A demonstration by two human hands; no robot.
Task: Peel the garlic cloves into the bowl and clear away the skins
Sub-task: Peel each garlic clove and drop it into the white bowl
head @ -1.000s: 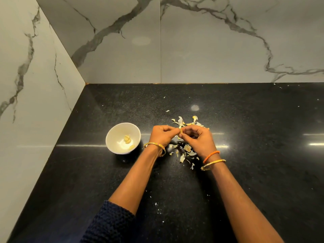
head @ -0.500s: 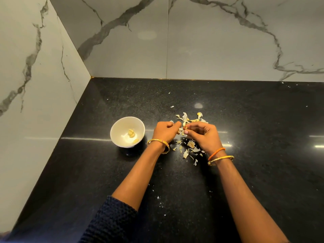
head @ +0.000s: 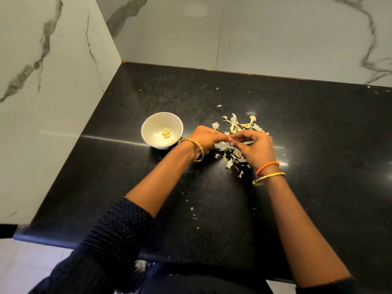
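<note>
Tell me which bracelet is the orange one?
The braided orange band on the right wrist, nearer the right hand than the gold bangle beside it. The left wrist's bangle is gold too.

Bowl [head: 162, 130] (cloves [head: 166, 133] inside) left of both hands [head: 231, 143], skins [head: 237, 124] behind and beneath them on counter [head: 318, 134].

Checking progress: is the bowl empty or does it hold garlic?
Not empty. The white bowl stands upright with a few peeled cloves on its bottom.

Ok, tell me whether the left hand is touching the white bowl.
Apart. The head view shows black countertop between the left hand and the white bowl.
</note>
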